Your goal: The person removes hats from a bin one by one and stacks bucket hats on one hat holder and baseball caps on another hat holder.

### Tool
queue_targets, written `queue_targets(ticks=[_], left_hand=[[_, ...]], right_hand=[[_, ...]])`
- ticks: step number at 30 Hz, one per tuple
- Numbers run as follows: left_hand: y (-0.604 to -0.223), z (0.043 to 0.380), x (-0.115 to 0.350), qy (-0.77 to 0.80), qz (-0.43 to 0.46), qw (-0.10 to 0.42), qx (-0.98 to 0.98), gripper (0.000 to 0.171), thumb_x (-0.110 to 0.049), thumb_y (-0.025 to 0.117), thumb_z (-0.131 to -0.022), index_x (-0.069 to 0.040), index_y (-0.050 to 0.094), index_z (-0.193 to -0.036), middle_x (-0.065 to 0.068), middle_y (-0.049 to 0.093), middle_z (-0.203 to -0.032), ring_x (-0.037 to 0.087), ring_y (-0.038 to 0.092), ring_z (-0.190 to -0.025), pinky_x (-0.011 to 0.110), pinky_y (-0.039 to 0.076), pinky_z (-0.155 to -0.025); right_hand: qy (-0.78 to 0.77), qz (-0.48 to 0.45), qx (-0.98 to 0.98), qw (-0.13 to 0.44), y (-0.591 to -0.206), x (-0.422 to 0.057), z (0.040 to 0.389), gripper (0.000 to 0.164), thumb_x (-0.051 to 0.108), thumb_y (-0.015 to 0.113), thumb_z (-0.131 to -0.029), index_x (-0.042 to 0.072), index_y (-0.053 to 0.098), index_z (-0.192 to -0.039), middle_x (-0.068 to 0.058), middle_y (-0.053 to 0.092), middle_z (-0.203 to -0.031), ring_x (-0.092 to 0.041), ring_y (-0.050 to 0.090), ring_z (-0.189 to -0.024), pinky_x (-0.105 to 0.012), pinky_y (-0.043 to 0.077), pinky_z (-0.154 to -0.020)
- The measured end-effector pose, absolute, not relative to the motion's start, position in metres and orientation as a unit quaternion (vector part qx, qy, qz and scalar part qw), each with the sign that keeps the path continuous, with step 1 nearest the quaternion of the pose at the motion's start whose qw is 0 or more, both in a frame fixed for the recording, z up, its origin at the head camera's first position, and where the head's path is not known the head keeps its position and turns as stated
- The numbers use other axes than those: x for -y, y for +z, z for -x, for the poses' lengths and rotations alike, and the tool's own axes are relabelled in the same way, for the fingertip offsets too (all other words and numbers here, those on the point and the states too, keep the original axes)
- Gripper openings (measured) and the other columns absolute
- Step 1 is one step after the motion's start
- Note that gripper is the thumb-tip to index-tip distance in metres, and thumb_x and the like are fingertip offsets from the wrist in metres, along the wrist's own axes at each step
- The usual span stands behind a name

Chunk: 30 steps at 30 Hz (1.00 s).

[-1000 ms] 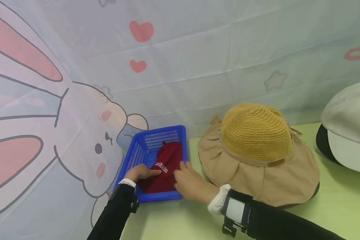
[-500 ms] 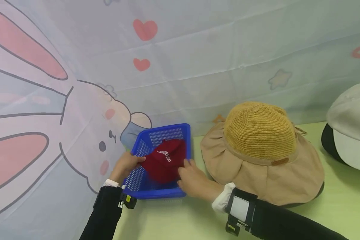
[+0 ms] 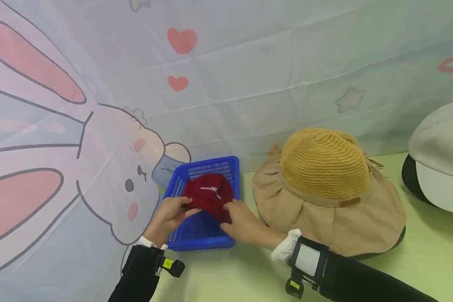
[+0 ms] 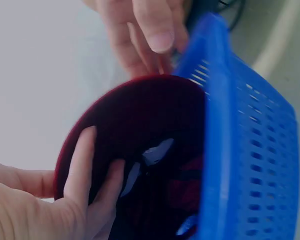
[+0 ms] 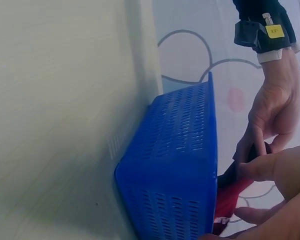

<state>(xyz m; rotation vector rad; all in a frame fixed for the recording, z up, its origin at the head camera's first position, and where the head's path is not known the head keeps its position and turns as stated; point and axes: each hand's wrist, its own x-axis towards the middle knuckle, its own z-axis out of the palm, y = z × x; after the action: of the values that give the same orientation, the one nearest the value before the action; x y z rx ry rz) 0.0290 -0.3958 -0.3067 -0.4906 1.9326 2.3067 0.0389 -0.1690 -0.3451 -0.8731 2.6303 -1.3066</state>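
A dark red baseball cap [image 3: 209, 191] with white lettering is tilted up inside a blue plastic basket [image 3: 200, 243], its dark inside facing the left wrist view. My left hand [image 3: 170, 216] grips the cap's brim, thumb on the outside and fingers on the underside. At the cap's right edge, my right hand [image 3: 243, 222] holds on with curled thumb and fingers, beside the basket's right rim. In the right wrist view the cap [image 5: 230, 197] is mostly hidden behind the basket wall [image 5: 175, 155] and the right hand's fingers.
A yellow knit sun hat [image 3: 324, 167] with a wide beige brim sits just right of the basket. Farther right is a white cap [image 3: 443, 155] with a black part. A printed cloth backdrop [image 3: 241, 117] rises behind the green table [image 3: 249, 277].
The cap first lay low in the basket; its brim has been lifted and turned up by my left hand, shifting toward the back. My right hand has stayed near the cap's right edge.
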Motion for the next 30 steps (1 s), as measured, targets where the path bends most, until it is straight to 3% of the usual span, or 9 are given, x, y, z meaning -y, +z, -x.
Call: queue_targets(ticks=[6,12,14,18,22,28,30], left_hand=[[-0.284,-0.038,0.397,0.808,0.15,0.02,-0.57,0.041,0.004,0.039,-0.107,0.013,0.036,-0.147,0.02,0.056,-0.131,0.023,0.072,-0.098,0.036,0.056,-0.09],[-0.252,-0.053,0.395,0.886,0.154,0.015,-0.437,0.032,0.002,0.038,-0.109,0.004,0.037,-0.141,0.016,0.045,-0.143,0.026,0.071,-0.108,0.035,0.049,-0.1],[-0.243,-0.057,0.392,0.907,0.151,0.014,-0.392,0.029,0.001,0.039,-0.109,0.001,0.037,-0.138,0.015,0.041,-0.147,0.027,0.068,-0.114,0.035,0.048,-0.101],[-0.223,-0.067,0.386,0.94,0.143,0.01,-0.31,0.033,-0.001,0.046,-0.108,-0.002,0.033,-0.139,0.018,0.045,-0.145,0.032,0.066,-0.121,0.033,0.05,-0.1],[-0.209,-0.078,0.377,0.958,0.118,0.008,-0.26,0.041,-0.002,0.048,-0.108,-0.004,0.027,-0.143,0.022,0.046,-0.144,0.037,0.066,-0.12,0.032,0.052,-0.097],[-0.194,-0.096,0.361,0.969,0.065,0.009,-0.24,0.043,-0.001,0.048,-0.107,-0.004,0.023,-0.142,0.024,0.049,-0.136,0.037,0.068,-0.114,0.026,0.052,-0.095],[-0.192,-0.105,0.355,0.97,0.052,0.015,-0.236,0.041,-0.001,0.048,-0.107,-0.004,0.022,-0.139,0.025,0.053,-0.128,0.035,0.07,-0.111,0.025,0.052,-0.094]], right_hand=[[-0.501,0.244,-0.83,0.007,-0.339,0.163,-0.043,0.063,0.004,0.07,-0.091,-0.015,0.042,-0.144,-0.032,0.049,-0.144,-0.044,0.048,-0.135,-0.055,0.038,-0.113],[-0.577,0.198,-0.792,-0.025,-0.33,0.15,-0.045,0.073,0.0,0.066,-0.089,-0.013,0.03,-0.151,-0.034,0.046,-0.143,-0.045,0.055,-0.122,-0.055,0.049,-0.1],[-0.601,0.191,-0.776,-0.015,-0.325,0.144,-0.048,0.073,0.0,0.063,-0.091,-0.011,0.026,-0.153,-0.032,0.043,-0.147,-0.045,0.058,-0.118,-0.052,0.054,-0.094],[-0.635,0.187,-0.749,0.019,-0.31,0.129,-0.053,0.073,0.004,0.061,-0.097,-0.007,0.021,-0.157,-0.031,0.032,-0.157,-0.048,0.054,-0.128,-0.052,0.053,-0.098],[-0.644,0.177,-0.743,0.037,-0.296,0.118,-0.052,0.076,0.011,0.062,-0.102,-0.004,0.015,-0.159,-0.03,0.038,-0.153,-0.043,0.058,-0.127,-0.051,0.053,-0.099],[-0.638,0.149,-0.755,0.018,-0.268,0.115,-0.041,0.082,0.021,0.065,-0.103,0.0,0.012,-0.162,-0.023,0.047,-0.148,-0.028,0.072,-0.102,-0.047,0.055,-0.094],[-0.622,0.147,-0.769,-0.003,-0.258,0.115,-0.033,0.078,0.022,0.066,-0.102,0.003,0.018,-0.161,-0.02,0.048,-0.147,-0.024,0.074,-0.092,-0.046,0.055,-0.091]])
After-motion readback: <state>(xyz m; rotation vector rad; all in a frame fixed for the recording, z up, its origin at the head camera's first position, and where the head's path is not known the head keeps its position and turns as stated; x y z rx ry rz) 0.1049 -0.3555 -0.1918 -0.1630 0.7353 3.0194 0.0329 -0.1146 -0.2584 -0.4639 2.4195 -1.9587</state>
